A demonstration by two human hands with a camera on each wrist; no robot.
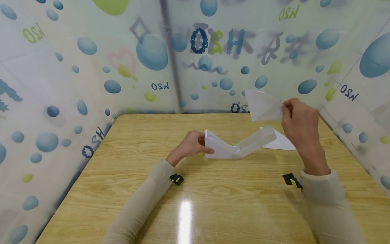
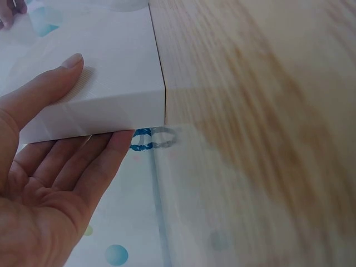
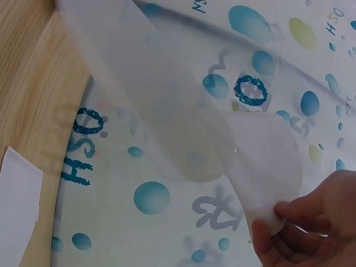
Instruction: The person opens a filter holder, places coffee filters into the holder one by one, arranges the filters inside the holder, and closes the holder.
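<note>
A white box (image 1: 217, 151) with a slanted, V-shaped side stands on the wooden table, and my left hand (image 1: 192, 144) grips its left end. In the left wrist view the thumb lies on one white face of the box (image 2: 114, 47) and the fingers on another. A translucent, tray-like cover (image 1: 255, 140) slants up to the right from the box. Above it, my right hand (image 1: 301, 122) pinches a white fan-shaped paper (image 1: 263, 105) by its edge. In the right wrist view this paper (image 3: 268, 158) stands beside the cover's rounded end.
Another flat white piece (image 1: 279, 142) lies on the table behind the cover, its left part hidden. The wooden tabletop (image 1: 231, 196) ends at a patterned backdrop (image 1: 195, 78) at the back and both sides. A small black tag (image 1: 177, 179) hangs at the left cuff.
</note>
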